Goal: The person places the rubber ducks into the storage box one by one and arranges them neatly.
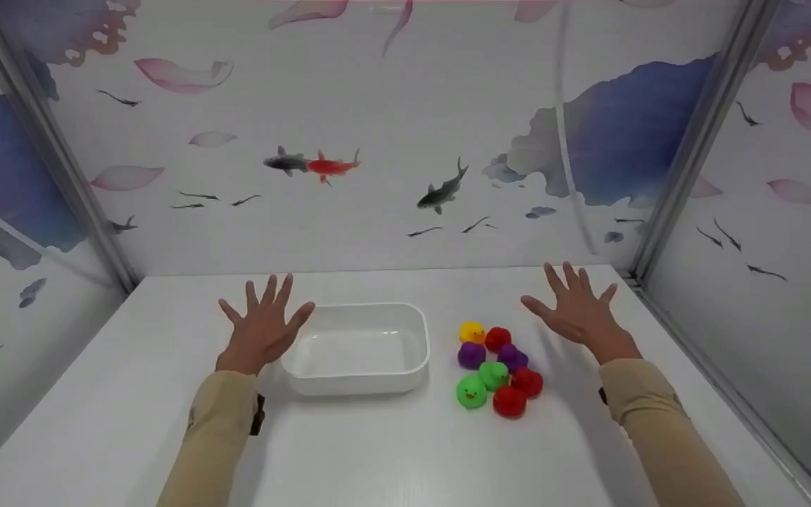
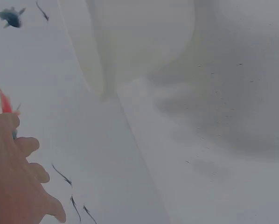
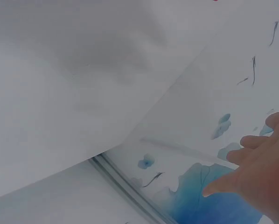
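In the head view my left hand point(image 1: 259, 327) is spread with straight fingers beside a white rectangular tub point(image 1: 356, 384), its thumb overlapping the tub's left rim. My right hand point(image 1: 580, 310), also spread and holding nothing, is raised to the right of a cluster of small rubber ducks. The cluster has a yellow duck point(image 1: 472, 332), purple ducks point(image 1: 472, 355), green ducks point(image 1: 472, 391) and several red ducks point(image 1: 510, 402). Inside the tub only its bare white floor shows. The left wrist view has the left hand point(image 2: 16, 172) at its edge; the right wrist view has the right hand point(image 3: 261, 172).
Everything stands on a white table point(image 1: 391, 458). A back wall point(image 1: 377, 91) printed with fish and petals rises behind it. Side panels flank the table, joined to the back wall by metal posts point(image 1: 705, 141). Dark bands point(image 1: 258, 414) show at the wrists.
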`<state>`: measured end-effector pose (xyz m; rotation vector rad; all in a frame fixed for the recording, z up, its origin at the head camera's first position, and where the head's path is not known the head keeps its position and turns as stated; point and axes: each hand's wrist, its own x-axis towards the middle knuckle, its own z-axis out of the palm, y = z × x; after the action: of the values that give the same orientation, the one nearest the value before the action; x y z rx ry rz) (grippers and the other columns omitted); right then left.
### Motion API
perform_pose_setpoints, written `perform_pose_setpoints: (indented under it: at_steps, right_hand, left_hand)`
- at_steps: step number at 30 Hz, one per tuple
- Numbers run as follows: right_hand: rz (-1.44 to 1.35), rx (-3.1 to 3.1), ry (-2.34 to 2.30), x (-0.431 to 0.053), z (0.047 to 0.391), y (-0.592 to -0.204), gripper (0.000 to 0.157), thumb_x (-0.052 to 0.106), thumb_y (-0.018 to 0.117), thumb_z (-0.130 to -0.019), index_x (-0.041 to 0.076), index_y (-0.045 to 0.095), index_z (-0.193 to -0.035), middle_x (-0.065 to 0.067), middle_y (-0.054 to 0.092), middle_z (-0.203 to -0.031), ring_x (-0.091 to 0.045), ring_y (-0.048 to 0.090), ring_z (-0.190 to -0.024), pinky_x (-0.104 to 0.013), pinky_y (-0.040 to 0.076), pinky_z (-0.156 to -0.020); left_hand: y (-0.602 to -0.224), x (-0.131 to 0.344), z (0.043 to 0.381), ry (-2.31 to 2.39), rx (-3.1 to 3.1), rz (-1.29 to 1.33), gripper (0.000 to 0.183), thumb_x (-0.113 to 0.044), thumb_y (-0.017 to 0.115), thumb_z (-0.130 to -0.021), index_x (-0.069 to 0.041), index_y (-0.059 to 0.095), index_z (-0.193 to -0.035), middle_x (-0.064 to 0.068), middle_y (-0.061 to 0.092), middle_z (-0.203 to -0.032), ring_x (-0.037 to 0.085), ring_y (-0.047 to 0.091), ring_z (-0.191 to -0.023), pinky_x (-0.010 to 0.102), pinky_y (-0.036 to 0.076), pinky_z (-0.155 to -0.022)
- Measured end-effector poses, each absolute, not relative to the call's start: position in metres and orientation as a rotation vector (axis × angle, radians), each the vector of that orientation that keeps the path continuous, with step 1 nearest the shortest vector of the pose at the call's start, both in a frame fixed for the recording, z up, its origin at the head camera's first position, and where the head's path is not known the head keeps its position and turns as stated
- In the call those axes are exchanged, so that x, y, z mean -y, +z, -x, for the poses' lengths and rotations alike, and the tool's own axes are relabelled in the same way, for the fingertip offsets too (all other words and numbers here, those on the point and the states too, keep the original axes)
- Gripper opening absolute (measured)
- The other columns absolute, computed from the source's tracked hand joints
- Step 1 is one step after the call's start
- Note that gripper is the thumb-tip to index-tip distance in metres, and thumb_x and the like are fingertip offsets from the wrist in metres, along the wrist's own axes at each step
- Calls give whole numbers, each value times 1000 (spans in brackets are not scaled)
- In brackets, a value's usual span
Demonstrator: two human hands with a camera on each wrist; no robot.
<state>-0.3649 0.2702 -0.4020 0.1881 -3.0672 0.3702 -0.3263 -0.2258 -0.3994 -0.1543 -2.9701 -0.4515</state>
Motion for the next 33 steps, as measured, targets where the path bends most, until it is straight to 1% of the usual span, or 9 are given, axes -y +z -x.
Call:
perform_pose_setpoints:
  at_steps: [4, 8, 15, 21, 24, 26, 28, 31, 33]
  right_hand:
    - [-225, 3078, 439, -267, 361, -402, 98, 75, 32, -95, 9, 6, -162, -29, 0, -166, -55, 0, -150, -83, -14, -107]
    - [-267, 3050, 550, -265, 355, -402, 96, 74, 33, -96, 9, 6, -162, -29, 3, -166, -55, 1, -151, -82, -14, -109]
    - [-274, 3000, 801, -254, 343, -403, 96, 72, 36, -96, 12, -1, -162, -24, 0, -168, -50, -1, -153, -78, -16, -111]
    - [-248, 2967, 1006, -248, 334, -406, 95, 69, 36, -98, 11, -4, -162, -24, -1, -168, -49, 2, -153, -77, -12, -114]
    - [-220, 2960, 1071, -248, 330, -408, 95, 69, 37, -98, 11, -4, -162, -25, 1, -167, -50, 4, -153, -74, -3, -118]
    - [-203, 2942, 1118, -249, 328, -410, 95, 68, 38, -98, 11, -2, -162, -25, 5, -168, -49, 7, -153, -72, 5, -120]
    - [-186, 2929, 1161, -250, 325, -413, 94, 67, 41, -98, 11, 2, -162, -23, 9, -168, -48, 11, -153, -70, 13, -120]
    - [-181, 2901, 1270, -254, 322, -418, 92, 66, 44, -98, 10, 8, -162, -22, 13, -167, -45, 14, -154, -67, 21, -120]
    - [-182, 2871, 1375, -256, 321, -423, 90, 64, 46, -98, 9, 13, -161, -21, 16, -167, -43, 18, -154, -64, 25, -120]
  left_hand:
    - [-399, 231, 320, -507, 2968, 158, 81, -64, 30, -102, -11, 12, -162, 24, 8, -167, 57, -5, -150, 83, -16, -107]
    - [-399, 231, 317, -599, 2957, 169, 80, -64, 29, -102, -15, 10, -162, 20, 6, -168, 54, -7, -152, 82, -17, -108]
    - [-398, 227, 312, -778, 2919, 153, 77, -63, 27, -103, -18, 8, -163, 16, 0, -170, 49, -14, -153, 79, -20, -110]
    - [-403, 223, 303, -1015, 2851, 102, 73, -61, 25, -104, -20, 10, -162, 13, -3, -170, 45, -16, -154, 77, -17, -113]
    - [-408, 222, 296, -1173, 2792, 56, 71, -60, 24, -104, -20, 13, -162, 10, -2, -171, 43, -15, -154, 74, -15, -116]
    - [-411, 222, 292, -1258, 2749, 27, 70, -60, 23, -104, -19, 17, -162, 9, 1, -171, 42, -11, -155, 70, -11, -120]
    - [-415, 222, 291, -1331, 2708, 5, 70, -60, 23, -105, -19, 22, -161, 9, 6, -171, 40, -6, -156, 66, -5, -124]
    - [-420, 222, 292, -1421, 2646, -11, 69, -59, 23, -105, -16, 28, -159, 10, 14, -170, 36, 4, -158, 58, 4, -128]
    - [-424, 223, 293, -1480, 2605, -6, 69, -57, 23, -106, -13, 29, -159, 10, 20, -169, 33, 10, -158, 53, 9, -129]
